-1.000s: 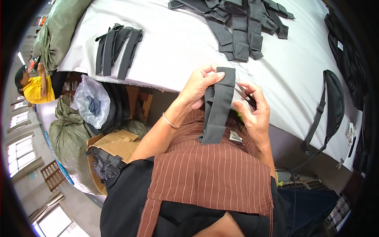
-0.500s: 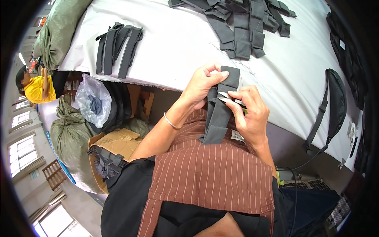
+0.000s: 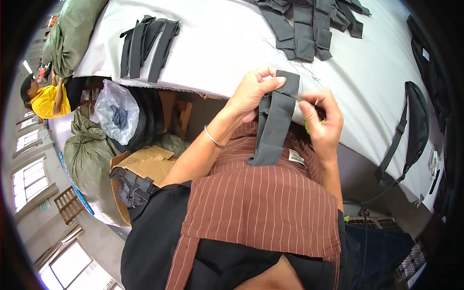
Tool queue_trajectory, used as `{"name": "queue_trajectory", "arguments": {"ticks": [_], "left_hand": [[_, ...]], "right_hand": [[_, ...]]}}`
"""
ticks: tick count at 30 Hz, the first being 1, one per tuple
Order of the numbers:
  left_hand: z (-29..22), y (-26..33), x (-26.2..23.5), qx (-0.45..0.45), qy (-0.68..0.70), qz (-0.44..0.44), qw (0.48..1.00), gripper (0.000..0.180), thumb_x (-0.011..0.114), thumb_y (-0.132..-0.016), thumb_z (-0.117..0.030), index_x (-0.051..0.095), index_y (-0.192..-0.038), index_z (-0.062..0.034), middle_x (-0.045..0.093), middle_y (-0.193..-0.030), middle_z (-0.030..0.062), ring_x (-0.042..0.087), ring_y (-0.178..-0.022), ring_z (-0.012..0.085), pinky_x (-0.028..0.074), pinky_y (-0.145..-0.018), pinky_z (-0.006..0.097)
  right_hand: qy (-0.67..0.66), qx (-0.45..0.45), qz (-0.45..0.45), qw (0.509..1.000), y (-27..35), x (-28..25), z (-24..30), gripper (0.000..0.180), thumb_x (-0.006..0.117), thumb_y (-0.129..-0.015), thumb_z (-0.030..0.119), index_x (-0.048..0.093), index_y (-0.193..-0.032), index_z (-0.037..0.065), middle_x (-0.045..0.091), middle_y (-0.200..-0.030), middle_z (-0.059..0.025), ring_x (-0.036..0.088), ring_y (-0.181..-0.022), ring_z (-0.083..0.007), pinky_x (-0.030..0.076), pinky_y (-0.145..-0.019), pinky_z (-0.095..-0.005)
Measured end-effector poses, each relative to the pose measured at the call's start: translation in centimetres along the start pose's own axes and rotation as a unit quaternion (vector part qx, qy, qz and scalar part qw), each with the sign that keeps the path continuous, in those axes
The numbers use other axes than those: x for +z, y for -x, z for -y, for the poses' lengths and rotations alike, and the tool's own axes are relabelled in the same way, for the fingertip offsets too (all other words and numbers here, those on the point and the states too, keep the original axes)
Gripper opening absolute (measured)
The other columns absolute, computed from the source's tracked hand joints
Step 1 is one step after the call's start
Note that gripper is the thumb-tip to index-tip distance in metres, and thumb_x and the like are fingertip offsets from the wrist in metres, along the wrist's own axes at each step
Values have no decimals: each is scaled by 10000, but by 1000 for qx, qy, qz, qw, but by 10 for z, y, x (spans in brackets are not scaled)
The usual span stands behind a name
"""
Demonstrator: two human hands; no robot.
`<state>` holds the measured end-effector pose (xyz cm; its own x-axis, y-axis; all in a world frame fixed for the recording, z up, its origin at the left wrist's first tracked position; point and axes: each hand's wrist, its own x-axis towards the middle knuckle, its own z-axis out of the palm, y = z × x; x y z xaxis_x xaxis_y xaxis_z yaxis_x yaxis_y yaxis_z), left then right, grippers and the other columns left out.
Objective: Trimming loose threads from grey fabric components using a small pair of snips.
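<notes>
My left hand (image 3: 253, 94) pinches the upper end of a dark grey fabric strip (image 3: 276, 125), which hangs down in folded layers in front of my striped apron. Just right of the strip, my right hand (image 3: 325, 124) is curled around small thread snips (image 3: 308, 127) with yellow-green parts. The fingers there are slightly blurred, and the blades can hardly be made out. Beyond my hands, a heap of similar grey strips (image 3: 303, 36) with loose threads lies on the white-covered table (image 3: 217, 48). A smaller group of strips (image 3: 137, 50) lies to the left.
A black waist bag (image 3: 416, 123) rests on the table at right. Left, below the table edge, are a cardboard box (image 3: 147, 162) with grey pieces, a clear plastic bag (image 3: 116, 113) and a green sack (image 3: 89, 157). A person in yellow (image 3: 50, 100) works farther off.
My right hand with the snips has moved right, away from the strip where the blades were. My left hand still pinches the strip, whose lower end has shifted.
</notes>
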<state>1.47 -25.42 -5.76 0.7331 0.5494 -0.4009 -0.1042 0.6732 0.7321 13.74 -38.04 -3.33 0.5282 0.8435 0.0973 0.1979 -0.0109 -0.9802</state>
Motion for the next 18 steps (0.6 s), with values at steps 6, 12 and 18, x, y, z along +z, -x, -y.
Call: {"name": "queue_trajectory", "arguments": {"ticks": [6, 12, 18], "left_hand": [[-11, 11, 16, 24, -59, 37, 997, 253, 626, -889, -227, 541, -1048, -50, 597, -937, 30, 563, -854, 62, 477, -733, 219], [11, 37, 11, 110, -266, 97, 953, 881, 654, -804, -27, 62, -1453, -100, 411, -1291, 143, 549, -1042, 214, 489, -879, 319], [7, 20, -1, 190, -128, -4, 973, 279, 476, -825, 109, 355, -1005, -66, 517, -1089, 132, 632, -759, 163, 519, -677, 265]], "right_hand": [[-129, 90, 2, 987, -26, 7, -13, 234, 707, -811, 139, 633, -1000, 22, 585, -867, 28, 498, -698, -66, 414, -705, -205], [-294, 172, -52, 939, -26, -6, -27, 142, 676, -828, 55, 652, -965, 29, 631, -799, 13, 564, -709, -39, 447, -655, -174], [-240, 126, 38, 962, -22, 0, 1, 319, 661, -807, 5, 620, -1123, 14, 580, -897, 40, 502, -752, -21, 405, -671, -170]]}}
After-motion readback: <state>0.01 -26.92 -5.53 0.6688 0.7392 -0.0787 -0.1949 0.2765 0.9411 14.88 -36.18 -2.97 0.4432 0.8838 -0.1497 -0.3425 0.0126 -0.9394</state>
